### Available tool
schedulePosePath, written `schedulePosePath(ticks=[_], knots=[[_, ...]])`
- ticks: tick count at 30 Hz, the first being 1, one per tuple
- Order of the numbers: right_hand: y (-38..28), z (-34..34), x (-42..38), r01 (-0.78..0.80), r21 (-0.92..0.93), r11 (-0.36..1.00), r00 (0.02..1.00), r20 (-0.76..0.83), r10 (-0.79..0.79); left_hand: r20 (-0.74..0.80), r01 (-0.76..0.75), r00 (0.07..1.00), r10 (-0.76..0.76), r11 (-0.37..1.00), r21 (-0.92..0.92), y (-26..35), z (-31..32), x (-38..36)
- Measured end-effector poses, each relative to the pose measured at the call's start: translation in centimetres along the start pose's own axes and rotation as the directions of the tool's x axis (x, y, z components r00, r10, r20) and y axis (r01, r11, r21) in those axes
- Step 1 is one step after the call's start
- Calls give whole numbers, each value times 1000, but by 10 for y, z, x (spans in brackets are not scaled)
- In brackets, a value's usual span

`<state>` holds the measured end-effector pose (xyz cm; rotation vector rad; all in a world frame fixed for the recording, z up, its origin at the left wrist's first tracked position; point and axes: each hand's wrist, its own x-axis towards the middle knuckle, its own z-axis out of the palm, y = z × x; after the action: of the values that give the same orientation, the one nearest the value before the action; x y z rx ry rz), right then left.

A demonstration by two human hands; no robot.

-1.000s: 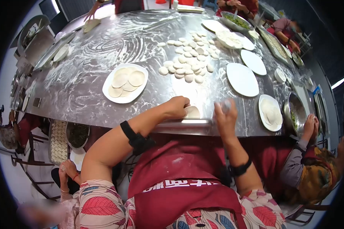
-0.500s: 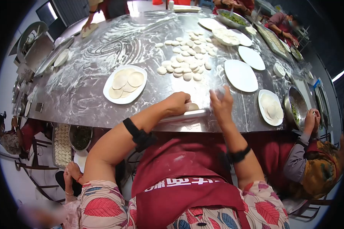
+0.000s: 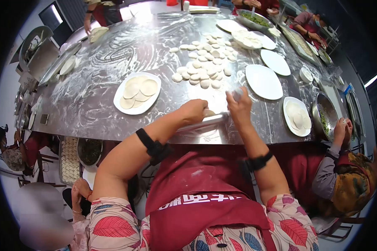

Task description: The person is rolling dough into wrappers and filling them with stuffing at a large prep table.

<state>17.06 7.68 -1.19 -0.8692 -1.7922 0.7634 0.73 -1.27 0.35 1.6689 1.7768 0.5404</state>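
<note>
My left hand (image 3: 193, 111) is closed, its fingertips pinching the edge of a small dough round (image 3: 209, 113) near the table's front edge. Just in front of that dough lies a pale, smooth rolling pin (image 3: 211, 120), slanting up to the right. My right hand (image 3: 238, 104) is at the pin's right end, with thumb and fingers stretched and spread; its palm seems to rest on the pin, and the fingertips are a little blurred. Beyond my hands, a pile of dough pieces (image 3: 203, 71) lies on the floured metal table (image 3: 92, 100).
To the left stands a plate of flat wrappers (image 3: 134, 109); to the right, an empty plate (image 3: 264, 81) and another wrapper plate (image 3: 296, 129). A steel bowl (image 3: 324, 113) is near a co-worker's hands (image 3: 342, 130). Other people work around the table.
My right hand has shifted slightly left and up, and the pin's right end has tilted up. The far-left co-worker has moved left, away from the flat dough there.
</note>
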Motion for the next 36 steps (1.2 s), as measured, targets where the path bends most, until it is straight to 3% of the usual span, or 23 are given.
schedulePosePath(ticks=[2,4,6,7,8,10,11,15,16,17,18,19,20,22,24,26,27,30,31,32,33,34,36], knots=[[-5,3,5,-37,10,999,999,13,37,-52,20,998,-18,999,40,-5,5,11],[-11,-7,-6,-22,11,1000,1000,1,22,40,18,999,-15,998,-62,5,-2,2],[-19,-32,-36,-173,114,978,984,73,165,60,-43,997,39,997,62,-5,1,3],[-23,-38,-52,-188,170,967,982,69,179,-14,-9,1000,9,1000,-3,-9,4,2],[-25,-42,-62,-206,228,952,978,63,197,22,16,1000,-15,997,-73,-10,2,-1],[-26,-36,-51,-175,164,971,984,51,169,116,76,992,-54,978,-196,-8,-2,-10],[-26,-30,-40,-158,134,978,987,39,154,63,-13,998,21,992,-128,-12,2,-10],[2,9,4,18,-7,1000,999,-49,-18,-26,-2,1000,5,993,114,-7,-5,-3],[0,12,7,66,12,998,994,-90,-65,-20,42,999,-41,996,75,-11,-2,1],[-9,2,1,60,-16,998,997,-49,-61,-44,20,999,-20,1000,3,-17,4,2],[-11,-8,-10,-174,101,980,984,42,171,-29,40,999,-41,998,-38,-10,2,-5],[-3,-14,-22,3,49,999,1000,-22,-2,12,71,997,-71,997,9,-5,3,-8],[-24,-26,-35,-149,146,978,989,36,145,-4,28,1000,-28,992,122,-9,9,-11],[-31,-37,-54,-123,140,983,992,35,119,-35,-46,998,48,997,54,-7,9,-22],[-33,-39,-60,-134,192,972,991,33,130,-40,-78,997,72,983,-167,-18,3,-26],[-32,-37,-61,-134,215,967,991,26,131,-90,-22,996,-2,965,-262,-20,-24,-41],[-31,-37,-59,-127,210,969,992,22,125,-114,-66,993,38,966,-250,-27,-44,-52],[-31,-35,-57,-120,233,965,993,23,118,-208,52,972,-106,967,-250,-49,-104,-81],[-30,-35,-56,-122,246,962,992,24,120,-307,63,946,-106,987,-144,-67,-122,-85],[-28,-35,-57,-100,249,963,995,20,98,-298,62,953,-57,998,9,-106,-141,-79],[-26,-36,-58,-79,250,965,997,11,79,-271,203,946,-179,977,61,-108,-159,-82],[-23,-36,-58,-56,250,967,998,-2,58,-426,325,880,-212,921,213,-113,-167,-81],[-23,-37,-58,-47,233,971,999,6,47,-504,305,851,-150,922,240,-113,-172,-64]])
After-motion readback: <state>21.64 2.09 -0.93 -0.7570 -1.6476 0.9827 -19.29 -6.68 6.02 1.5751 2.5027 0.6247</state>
